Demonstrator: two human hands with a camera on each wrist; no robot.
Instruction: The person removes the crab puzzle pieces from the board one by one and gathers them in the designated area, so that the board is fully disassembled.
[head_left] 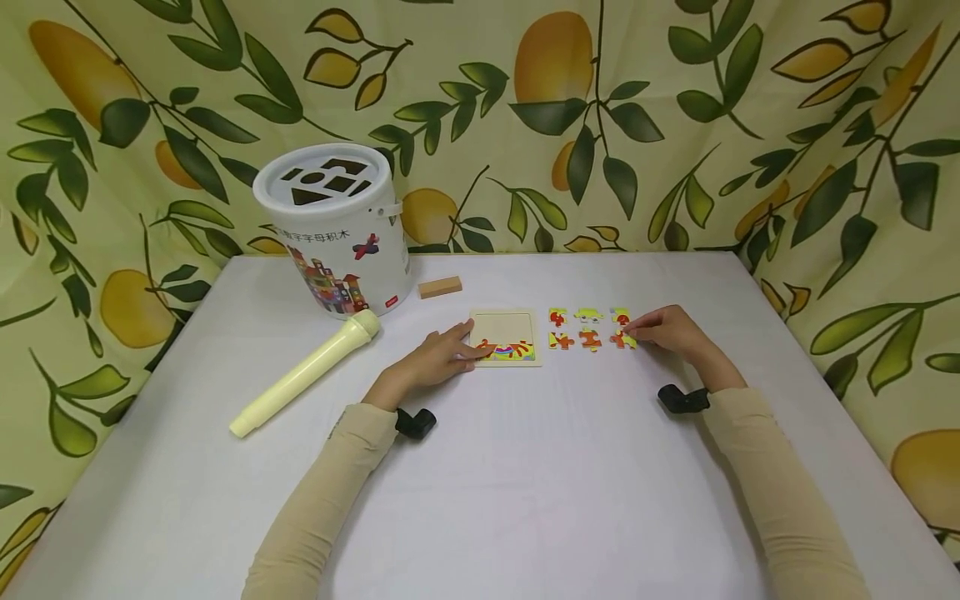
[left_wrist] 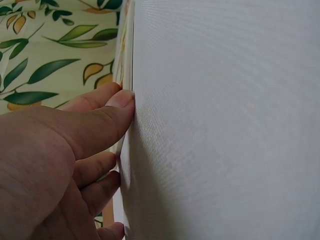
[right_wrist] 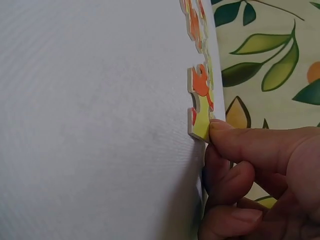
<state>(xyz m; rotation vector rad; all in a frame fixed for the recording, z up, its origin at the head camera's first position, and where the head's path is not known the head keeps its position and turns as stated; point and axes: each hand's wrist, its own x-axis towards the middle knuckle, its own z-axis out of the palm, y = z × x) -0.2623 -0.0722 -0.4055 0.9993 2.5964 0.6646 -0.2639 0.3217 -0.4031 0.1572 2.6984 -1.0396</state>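
Observation:
A square wooden puzzle tray (head_left: 506, 312) lies flat on the table, with a strip of colourful pieces (head_left: 506, 352) fitted along its near side. My left hand (head_left: 435, 358) rests at the tray's left edge, fingers extended and touching its rim and near corner. In the left wrist view, the thumb (left_wrist: 117, 107) lies against the tray's edge. To the tray's right, several loose puzzle pieces stand in two rows. My right hand (head_left: 671, 332) pinches the edge of the near-right puzzle piece (right_wrist: 201, 100) with thumb and fingertips; the piece still lies at the table surface.
A white block bucket (head_left: 337, 242) with a shape-cut lid stands back left. A small wooden block (head_left: 440, 287) lies beside it. A cream-coloured stick with a rounded end (head_left: 303, 375) lies left of my left hand. Patterned cloth (head_left: 480, 125) hangs behind the table.

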